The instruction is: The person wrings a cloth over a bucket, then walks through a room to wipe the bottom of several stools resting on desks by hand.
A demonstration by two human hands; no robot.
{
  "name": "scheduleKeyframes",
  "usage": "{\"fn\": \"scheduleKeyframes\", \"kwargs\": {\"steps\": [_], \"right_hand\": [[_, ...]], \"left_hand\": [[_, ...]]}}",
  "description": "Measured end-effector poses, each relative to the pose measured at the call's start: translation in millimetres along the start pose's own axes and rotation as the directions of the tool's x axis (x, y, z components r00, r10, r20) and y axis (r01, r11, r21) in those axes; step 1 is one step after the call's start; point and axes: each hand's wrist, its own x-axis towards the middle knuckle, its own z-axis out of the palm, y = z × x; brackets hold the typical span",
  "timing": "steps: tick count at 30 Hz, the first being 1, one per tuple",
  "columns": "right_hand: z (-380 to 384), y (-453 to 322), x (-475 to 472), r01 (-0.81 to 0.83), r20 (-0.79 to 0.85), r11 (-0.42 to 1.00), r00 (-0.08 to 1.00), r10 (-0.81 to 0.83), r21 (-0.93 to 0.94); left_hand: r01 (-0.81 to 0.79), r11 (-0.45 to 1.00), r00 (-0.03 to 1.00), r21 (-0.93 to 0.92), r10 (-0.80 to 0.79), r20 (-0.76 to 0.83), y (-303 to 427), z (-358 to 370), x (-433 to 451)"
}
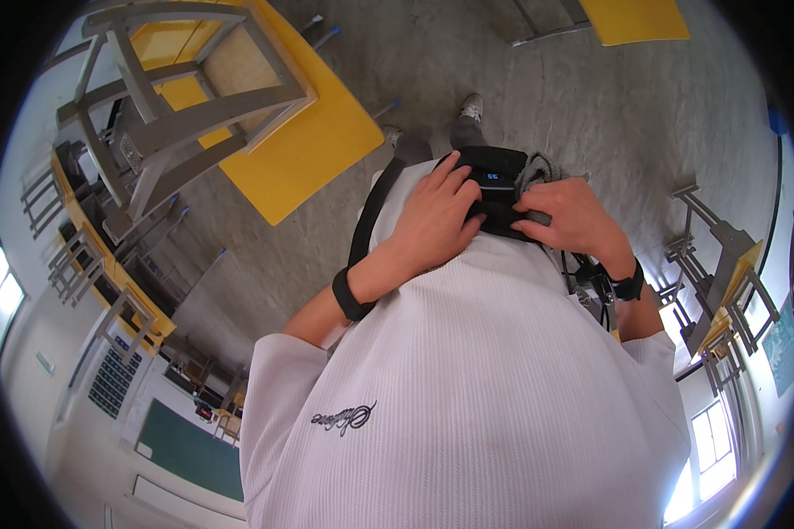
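Observation:
At my waist, against the white ribbed shirt, sits a black pouch (503, 223) on a black strap (375, 211). A dark device with a small lit display (493, 177) shows in it. My left hand (440, 208) lies over the pouch's left part, its fingers curled on the pouch and its thumb low beside the device. A grey cloth (538, 169) is bunched at the pouch's right side. The fingers of my right hand (562, 215) pinch the cloth against the pouch, and part of it shows between finger and thumb. Black cables (595, 278) hang by my right wrist.
On the left, an upturned chair (192, 119) rests on a yellow table (304, 165). Another yellow table (635, 20) is at the top. Stacked chairs and tables stand along both sides. My shoe (472, 107) is on the grey floor (602, 99). A green board (188, 449) hangs lower left.

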Motion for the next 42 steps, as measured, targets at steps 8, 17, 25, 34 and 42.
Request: {"fn": "scheduleKeyframes", "kwargs": {"steps": [8,17,25,34,42], "right_hand": [[0,-2,0,-0.002,0.008,1.0,1.0,0.002,0.002],[-1,-17,2,-0.251,-0.069,0.96,0.963,0.261,0.122],[7,-11,-5,-0.088,-0.095,0.993,0.991,0.096,0.084],[18,-13,-5,-0.058,-0.077,0.988,0.995,0.07,0.144],[18,-14,-3,-0.043,-0.082,0.987,0.995,0.056,0.156]], "left_hand": [[-0.036,0.999,0.999,0.002,0.036,0.024,-3,-1,0],[-0.085,0.996,0.996,-0.01,0.085,0.04,-6,-8,-1],[-0.128,0.991,0.989,0.026,0.126,0.076,-5,-19,-1],[-0.155,0.986,0.974,0.055,0.143,0.177,-7,-28,-4],[-0.147,0.988,0.96,0.052,0.13,0.249,-10,-35,-2]]}}
